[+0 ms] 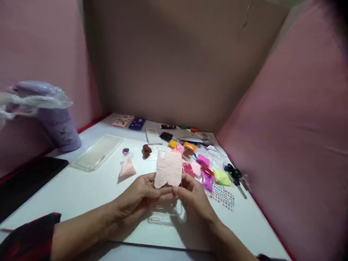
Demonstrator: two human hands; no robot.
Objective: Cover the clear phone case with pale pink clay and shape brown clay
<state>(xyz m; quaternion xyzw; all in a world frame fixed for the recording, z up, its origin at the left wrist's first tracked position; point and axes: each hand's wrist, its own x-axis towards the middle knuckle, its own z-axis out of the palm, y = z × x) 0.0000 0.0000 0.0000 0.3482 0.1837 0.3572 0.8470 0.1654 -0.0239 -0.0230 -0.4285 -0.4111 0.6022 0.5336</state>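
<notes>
Between my hands is a clear phone case (165, 220), with a pale pink clay layer (168, 168) spread over its far part. The clay's lower edge is ragged, and a small gap shows at its upper left corner. My left hand (143, 194) grips the case's left side, thumb by the clay's lower edge. On the other side my right hand (194, 195) holds it too, its thumb near the middle. The nearer part of the case is see-through and bare. A bag of pale pink clay (128, 168) and a brown clay lump (146, 150) lie beyond my left hand.
Several coloured clay packets (221, 177) lie to the right, near a gem sticker sheet (223, 197) and black-handled scissors (236, 175). At left are a clear plastic tray (98, 152), a purple tumbler (58, 123) and a dark flat object (29, 181). Pink walls flank the white table.
</notes>
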